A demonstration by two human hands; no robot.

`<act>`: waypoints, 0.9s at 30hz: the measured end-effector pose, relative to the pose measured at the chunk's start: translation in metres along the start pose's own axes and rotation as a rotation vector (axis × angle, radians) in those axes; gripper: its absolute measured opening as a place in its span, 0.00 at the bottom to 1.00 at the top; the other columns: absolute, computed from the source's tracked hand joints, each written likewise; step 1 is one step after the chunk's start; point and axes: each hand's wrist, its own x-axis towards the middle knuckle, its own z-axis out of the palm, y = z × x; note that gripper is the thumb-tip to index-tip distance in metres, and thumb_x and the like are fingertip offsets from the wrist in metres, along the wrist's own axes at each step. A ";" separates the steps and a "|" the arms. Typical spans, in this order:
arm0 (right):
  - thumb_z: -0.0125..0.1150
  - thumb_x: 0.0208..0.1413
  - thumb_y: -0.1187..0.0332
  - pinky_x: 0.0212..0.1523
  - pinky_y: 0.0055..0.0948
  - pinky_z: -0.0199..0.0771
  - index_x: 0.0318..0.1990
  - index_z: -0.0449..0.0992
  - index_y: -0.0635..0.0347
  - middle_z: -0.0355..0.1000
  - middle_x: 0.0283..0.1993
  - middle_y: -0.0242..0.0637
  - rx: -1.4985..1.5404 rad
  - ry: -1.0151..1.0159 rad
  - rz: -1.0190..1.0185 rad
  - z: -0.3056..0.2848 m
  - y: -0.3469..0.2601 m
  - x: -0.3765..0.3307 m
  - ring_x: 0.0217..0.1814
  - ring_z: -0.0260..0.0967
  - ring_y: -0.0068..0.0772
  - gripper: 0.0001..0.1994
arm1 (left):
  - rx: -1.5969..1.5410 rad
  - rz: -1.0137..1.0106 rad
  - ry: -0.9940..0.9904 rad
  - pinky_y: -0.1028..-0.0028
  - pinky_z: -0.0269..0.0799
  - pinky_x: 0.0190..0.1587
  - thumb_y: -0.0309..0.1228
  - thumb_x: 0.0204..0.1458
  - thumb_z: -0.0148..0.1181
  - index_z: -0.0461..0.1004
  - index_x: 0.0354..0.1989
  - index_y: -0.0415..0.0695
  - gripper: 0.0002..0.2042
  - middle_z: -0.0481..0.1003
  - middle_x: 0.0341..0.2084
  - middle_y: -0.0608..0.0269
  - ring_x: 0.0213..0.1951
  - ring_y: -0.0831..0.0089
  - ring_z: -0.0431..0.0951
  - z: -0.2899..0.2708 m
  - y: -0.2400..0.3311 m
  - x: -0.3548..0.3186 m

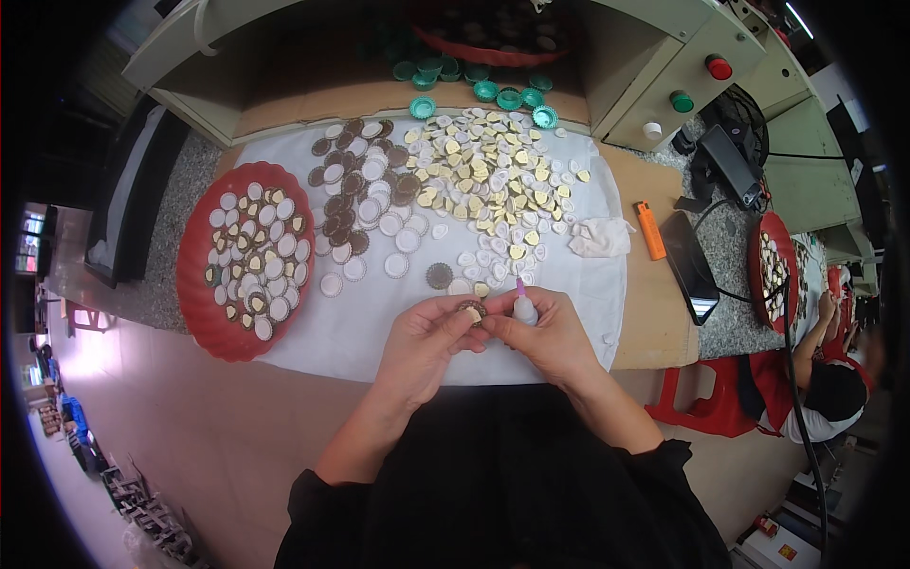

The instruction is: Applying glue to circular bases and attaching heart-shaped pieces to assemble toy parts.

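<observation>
My left hand (427, 337) pinches a small round frilled brown and gold piece (472, 309) by its edge, just above the near edge of a white cloth (322, 332). My right hand (550, 332) touches the same piece with its fingertips and also holds a small white squeeze bottle with a purple tip (523, 302), pointing up. Just beyond the hands lie one dark frilled disc (439, 276) and a few white and gold pieces.
A red round tray (194, 294) at the left holds several white and gold discs. Brown and white discs (365, 204) and a heap of gold and white pieces (493, 185) cover the cloth. Green cups (483, 90), an orange lighter (650, 230), a phone (689, 266) and a seated person (825, 379) are around.
</observation>
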 end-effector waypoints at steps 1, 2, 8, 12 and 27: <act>0.57 0.43 0.76 0.33 0.17 0.65 0.31 0.72 0.69 0.70 0.28 0.35 -0.002 -0.013 0.008 0.000 0.000 0.000 0.30 0.65 0.19 0.07 | 0.017 0.018 0.010 0.78 0.69 0.28 0.25 0.48 0.50 0.67 0.37 0.35 0.09 0.71 0.27 0.57 0.26 0.74 0.71 0.000 0.000 -0.001; 0.57 0.43 0.76 0.33 0.17 0.65 0.31 0.72 0.69 0.70 0.28 0.35 -0.003 -0.014 0.009 0.001 0.000 0.000 0.30 0.65 0.19 0.07 | 0.016 0.018 0.011 0.78 0.69 0.28 0.25 0.48 0.50 0.67 0.37 0.35 0.09 0.71 0.27 0.57 0.26 0.74 0.71 0.000 0.000 0.000; 0.56 0.43 0.75 0.33 0.16 0.64 0.29 0.72 0.69 0.69 0.27 0.32 -0.105 -0.010 -0.033 0.000 0.005 0.001 0.29 0.63 0.15 0.06 | 0.094 0.094 -0.019 0.77 0.69 0.28 0.23 0.47 0.51 0.68 0.36 0.35 0.08 0.71 0.28 0.57 0.27 0.73 0.71 -0.002 -0.006 0.001; 0.56 0.43 0.74 0.33 0.16 0.62 0.28 0.72 0.68 0.69 0.26 0.31 -0.141 -0.006 -0.029 0.001 0.004 0.000 0.29 0.61 0.14 0.05 | 0.068 0.116 -0.046 0.78 0.68 0.25 0.22 0.46 0.51 0.68 0.33 0.34 0.06 0.71 0.26 0.58 0.25 0.74 0.71 -0.005 -0.009 0.001; 0.49 0.49 0.70 0.30 0.21 0.63 0.41 0.64 0.63 0.63 0.26 0.34 0.180 -0.002 0.080 -0.018 -0.005 0.000 0.26 0.62 0.26 0.12 | 1.416 0.760 1.017 0.79 0.64 0.31 0.27 0.45 0.54 0.71 0.37 0.40 0.11 0.70 0.27 0.60 0.28 0.74 0.67 -0.065 0.098 -0.038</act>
